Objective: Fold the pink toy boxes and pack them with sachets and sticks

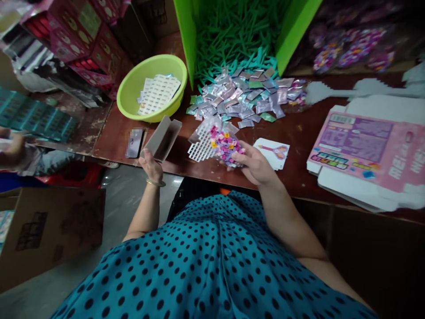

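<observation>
My left hand [152, 167] grips a small open carton [163, 138] by its near end, its plain pale inside facing up. In my right hand [255, 163] is a clear bag of pink, purple and yellow pieces [227, 146], thumb on top and fingers underneath. A white grid sheet [200, 145] shows beside and behind the bag; I cannot tell whether my hand also holds it. Just right of that hand lies a white card with a wand picture [278, 152]. Small foil packets [245, 95] are heaped beyond the bag.
A yellow-green basin [124, 104] holds white printed sheets. Green sticks [239, 31] fill a bright green bin. Flat pink cartons [365, 150] are stacked at right. A phone-like object [134, 142] lies near the table edge. Another person's hand [13, 145] is at far left, above a cardboard box [59, 221].
</observation>
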`<action>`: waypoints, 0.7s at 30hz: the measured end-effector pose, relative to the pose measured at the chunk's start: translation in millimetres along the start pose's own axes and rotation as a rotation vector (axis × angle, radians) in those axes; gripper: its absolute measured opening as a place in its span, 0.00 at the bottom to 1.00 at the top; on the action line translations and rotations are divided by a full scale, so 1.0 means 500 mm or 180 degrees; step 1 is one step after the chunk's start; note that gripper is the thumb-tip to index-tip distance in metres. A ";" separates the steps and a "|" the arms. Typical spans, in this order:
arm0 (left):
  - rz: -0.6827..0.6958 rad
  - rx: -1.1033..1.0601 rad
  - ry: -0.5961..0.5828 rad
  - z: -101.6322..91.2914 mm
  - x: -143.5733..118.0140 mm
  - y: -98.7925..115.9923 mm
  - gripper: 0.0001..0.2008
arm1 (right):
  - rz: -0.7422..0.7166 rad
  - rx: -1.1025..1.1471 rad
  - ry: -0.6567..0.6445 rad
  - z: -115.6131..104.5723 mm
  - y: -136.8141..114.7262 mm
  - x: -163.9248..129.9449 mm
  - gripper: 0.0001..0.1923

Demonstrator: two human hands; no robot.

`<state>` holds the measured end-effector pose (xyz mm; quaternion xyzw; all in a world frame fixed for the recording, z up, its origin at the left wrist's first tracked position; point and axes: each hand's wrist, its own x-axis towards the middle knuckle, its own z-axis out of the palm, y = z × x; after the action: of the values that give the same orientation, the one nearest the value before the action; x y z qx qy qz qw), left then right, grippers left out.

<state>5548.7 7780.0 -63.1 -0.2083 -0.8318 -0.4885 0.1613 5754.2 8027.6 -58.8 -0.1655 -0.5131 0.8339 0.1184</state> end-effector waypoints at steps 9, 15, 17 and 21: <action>0.0934 -0.0267 -0.0367 0.087 -0.076 0.054 0.31 | 0.0142 -0.0916 0.0204 0.068 0.021 0.108 0.27; 0.1041 -0.0081 -0.0552 0.104 -0.088 0.056 0.34 | 0.0509 -0.1409 -0.0431 0.075 -0.035 0.091 0.13; 0.1036 -0.0179 -0.0596 0.097 -0.089 0.058 0.35 | 0.0443 -0.1608 -0.0467 0.074 -0.041 0.098 0.11; 0.1199 -0.0233 -0.0984 0.085 -0.106 0.056 0.32 | 0.0352 -0.1602 -0.0089 0.085 -0.024 0.126 0.14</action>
<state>5605.7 7819.7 -87.2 -0.4378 -0.7748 -0.4419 0.1127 5679.6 8021.3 -40.2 -0.2061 -0.6962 0.6873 0.0205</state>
